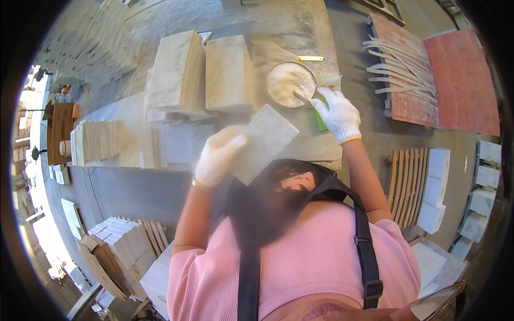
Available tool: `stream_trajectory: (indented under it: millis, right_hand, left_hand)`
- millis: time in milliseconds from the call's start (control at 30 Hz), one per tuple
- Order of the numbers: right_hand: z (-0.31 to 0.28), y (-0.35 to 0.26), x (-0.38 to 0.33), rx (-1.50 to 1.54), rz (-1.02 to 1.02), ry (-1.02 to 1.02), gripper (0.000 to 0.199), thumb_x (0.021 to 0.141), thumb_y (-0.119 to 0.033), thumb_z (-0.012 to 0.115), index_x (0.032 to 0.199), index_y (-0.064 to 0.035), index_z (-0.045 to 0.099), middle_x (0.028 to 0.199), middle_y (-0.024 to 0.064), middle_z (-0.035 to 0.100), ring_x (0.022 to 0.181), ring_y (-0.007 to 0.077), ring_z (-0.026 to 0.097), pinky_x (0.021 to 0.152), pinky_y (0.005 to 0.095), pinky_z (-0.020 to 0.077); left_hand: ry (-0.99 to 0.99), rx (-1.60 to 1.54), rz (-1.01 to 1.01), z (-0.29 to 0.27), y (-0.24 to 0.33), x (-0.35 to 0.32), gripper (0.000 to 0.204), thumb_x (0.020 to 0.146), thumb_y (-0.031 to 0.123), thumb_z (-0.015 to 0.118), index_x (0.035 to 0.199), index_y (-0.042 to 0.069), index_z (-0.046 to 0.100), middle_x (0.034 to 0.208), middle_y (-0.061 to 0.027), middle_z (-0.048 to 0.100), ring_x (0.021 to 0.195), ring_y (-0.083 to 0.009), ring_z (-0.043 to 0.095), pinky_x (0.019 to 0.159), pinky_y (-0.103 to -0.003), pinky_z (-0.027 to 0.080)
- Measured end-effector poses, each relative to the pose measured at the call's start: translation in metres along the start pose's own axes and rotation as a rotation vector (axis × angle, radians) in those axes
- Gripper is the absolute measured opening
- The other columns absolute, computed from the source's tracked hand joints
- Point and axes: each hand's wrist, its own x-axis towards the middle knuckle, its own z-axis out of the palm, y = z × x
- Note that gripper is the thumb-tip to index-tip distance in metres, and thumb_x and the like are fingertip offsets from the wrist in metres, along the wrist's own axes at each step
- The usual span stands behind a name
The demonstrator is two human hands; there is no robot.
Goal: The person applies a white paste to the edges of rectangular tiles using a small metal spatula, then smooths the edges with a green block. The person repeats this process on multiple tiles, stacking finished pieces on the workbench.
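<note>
My left hand (217,156), in a white glove, holds a pale rectangular stone tile (263,140) tilted above the dusty workbench (321,147). My right hand (338,114), also gloved, grips a green-handled tool (320,119) whose tip reaches into a round bowl of white paste (290,83). The bowl stands on the bench just beyond the tile. Two stacks of marble tiles (201,72) stand upright on the bench to the left of the bowl.
Flat tile stacks (96,140) lie on the bench's left part. Red boards with white strips (423,75) sit far right. Wooden pallets with white blocks (428,187) stand at right, more tile stacks (120,246) at lower left. A small yellow tool (310,58) lies beyond the bowl.
</note>
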Motion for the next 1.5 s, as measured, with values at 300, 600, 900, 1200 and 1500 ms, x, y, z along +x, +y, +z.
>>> stream_trajectory:
  millis: [300,600,900,1200,1500]
  right_hand:
    - [0.045,0.021,-0.026,-0.154,0.044,0.002,0.08,0.079,-0.054,0.075,0.146,-0.0207,0.048,0.141,0.0155,0.053,0.12,0.039,0.057,0.097,0.0495,0.0507]
    - [0.049,0.12,-0.082,1.116,0.396,0.248,0.072,0.082,-0.023,0.068,0.15,-0.0085,0.048,0.137,0.0117,0.061,0.122,0.0225,0.058,0.102,0.0333,0.0451]
    - [0.076,0.152,-0.13,1.655,0.453,0.269,0.072,0.084,-0.016,0.06,0.153,-0.0042,0.043,0.142,0.0094,0.055,0.125,0.0184,0.054,0.104,0.0306,0.0442]
    - [0.068,0.163,-0.118,1.629,0.441,0.227,0.075,0.081,-0.017,0.061,0.153,-0.0039,0.043,0.144,0.0082,0.054,0.129,0.0176,0.052,0.107,0.0308,0.0405]
    - [0.092,0.147,-0.092,1.395,0.371,0.202,0.073,0.085,-0.021,0.064,0.153,-0.0034,0.042,0.15,0.0097,0.048,0.138,0.0206,0.045,0.114,0.0327,0.034]
  left_hand:
    - [-0.177,0.143,-0.043,0.022,-0.015,0.027,0.039,0.097,0.027,0.064,0.121,-0.004,0.067,0.108,-0.0058,0.07,0.098,-0.0131,0.063,0.091,-0.032,0.051]
    - [-0.489,0.744,0.109,0.092,-0.058,0.105,0.035,0.094,0.031,0.063,0.109,0.001,0.072,0.097,-0.0148,0.073,0.088,-0.0229,0.067,0.084,-0.036,0.051]
    - [-0.564,1.131,0.215,0.168,-0.096,0.171,0.048,0.092,0.048,0.059,0.117,0.009,0.073,0.112,-0.0191,0.072,0.103,-0.0346,0.068,0.089,-0.043,0.052]
    - [-0.33,1.478,0.681,0.187,-0.111,0.147,0.062,0.073,0.038,0.08,0.128,0.013,0.063,0.115,-0.0151,0.065,0.106,-0.0368,0.061,0.09,-0.048,0.05]
    - [-0.355,1.226,0.929,0.176,-0.14,0.15,0.07,0.072,0.043,0.079,0.13,0.008,0.062,0.136,-0.0159,0.059,0.128,-0.0401,0.052,0.101,-0.054,0.042]
